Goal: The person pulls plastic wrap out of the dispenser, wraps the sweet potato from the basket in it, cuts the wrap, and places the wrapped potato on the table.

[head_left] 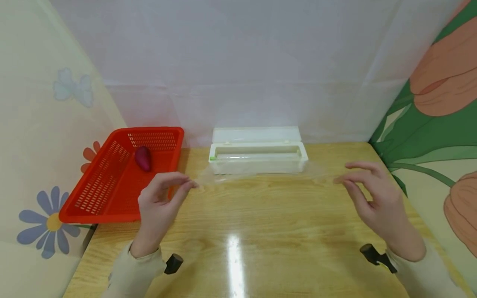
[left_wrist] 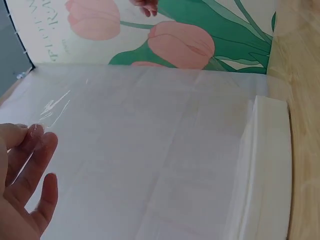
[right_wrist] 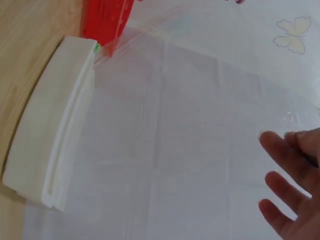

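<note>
A sheet of clear plastic wrap (left_wrist: 57, 107) stretches between my two hands, in front of the white wrap dispenser (head_left: 258, 168). Thumb and forefinger of my left hand (head_left: 159, 207) pinch its left end, near the red basket. At the right end, my right hand (head_left: 381, 203) pinches the wrap between thumb and fingers, its other fingers spread apart. The dispenser's lid (head_left: 257, 135) is raised at the back, and a green piece (head_left: 213, 158) sits at its left end. The wrap's exact edges are hard to make out.
On the left of the wooden table (head_left: 290, 248) stands a red plastic basket (head_left: 100, 218) holding a dark purple, oval vegetable (head_left: 143, 159). A white sheet (head_left: 242, 62) hangs behind the table, and flower-printed panels (head_left: 443, 95) flank it.
</note>
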Demonstrator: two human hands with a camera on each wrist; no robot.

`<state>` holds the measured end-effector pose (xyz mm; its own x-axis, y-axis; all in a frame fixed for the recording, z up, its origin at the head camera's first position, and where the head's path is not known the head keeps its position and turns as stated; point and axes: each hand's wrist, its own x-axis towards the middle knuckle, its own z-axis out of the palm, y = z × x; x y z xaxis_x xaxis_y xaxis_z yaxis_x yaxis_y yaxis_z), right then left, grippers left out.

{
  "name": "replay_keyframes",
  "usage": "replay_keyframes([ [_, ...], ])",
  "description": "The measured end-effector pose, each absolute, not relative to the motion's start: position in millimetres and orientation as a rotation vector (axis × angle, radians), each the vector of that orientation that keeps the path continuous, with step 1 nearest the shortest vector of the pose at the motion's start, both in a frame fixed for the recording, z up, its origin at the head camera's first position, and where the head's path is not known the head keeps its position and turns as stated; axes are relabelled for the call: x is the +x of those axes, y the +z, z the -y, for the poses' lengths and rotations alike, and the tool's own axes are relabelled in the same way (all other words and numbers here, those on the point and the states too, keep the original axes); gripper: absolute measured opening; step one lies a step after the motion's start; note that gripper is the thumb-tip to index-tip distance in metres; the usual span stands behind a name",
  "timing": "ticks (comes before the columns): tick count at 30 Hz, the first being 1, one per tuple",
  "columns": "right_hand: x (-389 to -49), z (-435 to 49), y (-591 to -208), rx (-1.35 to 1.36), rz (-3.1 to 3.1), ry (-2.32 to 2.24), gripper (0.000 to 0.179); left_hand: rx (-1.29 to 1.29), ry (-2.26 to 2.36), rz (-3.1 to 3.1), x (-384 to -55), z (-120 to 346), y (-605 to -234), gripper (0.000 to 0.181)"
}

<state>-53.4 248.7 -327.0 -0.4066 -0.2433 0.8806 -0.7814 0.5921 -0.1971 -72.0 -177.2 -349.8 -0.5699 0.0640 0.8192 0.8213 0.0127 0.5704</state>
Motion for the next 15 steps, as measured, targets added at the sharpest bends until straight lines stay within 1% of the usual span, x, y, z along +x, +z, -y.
replay_keyframes([
  [2, -49.1, -251.5, -334.0, 0.918, 1.959, 0.776, 0.045, -0.975, -1.622, 1.77, -66.3, 183.9, -357.7, 0.026],
  [5, -43.9, -257.5, -346.2, 1.08, 2.009, 0.763, 0.041, -1.06, -1.584, 1.909, -58.7, 192.7, -370.3, 0.015],
  [7, -40.6, -261.8, -355.6, 1.168, 2.076, 0.758, 0.037, -1.12, -1.552, 1.985, -55.1, 196.9, -379.4, 0.014],
  [9, -37.4, -265.8, -365.1, 1.236, 2.165, 0.779, 0.032, -1.17, -1.53, 2.048, -52.4, 199.9, -389.0, 0.016],
  [12, -33.8, -269.5, -380.8, 1.287, 2.28, 0.825, 0.026, -1.207, -1.531, 2.142, -49.5, 202.1, -403.3, 0.03],
  [15, -31.9, -271.7, -397.6, 1.33, 2.327, 0.884, 0.019, -1.217, -1.542, 2.252, -46.7, 202.3, -416.8, 0.039],
])
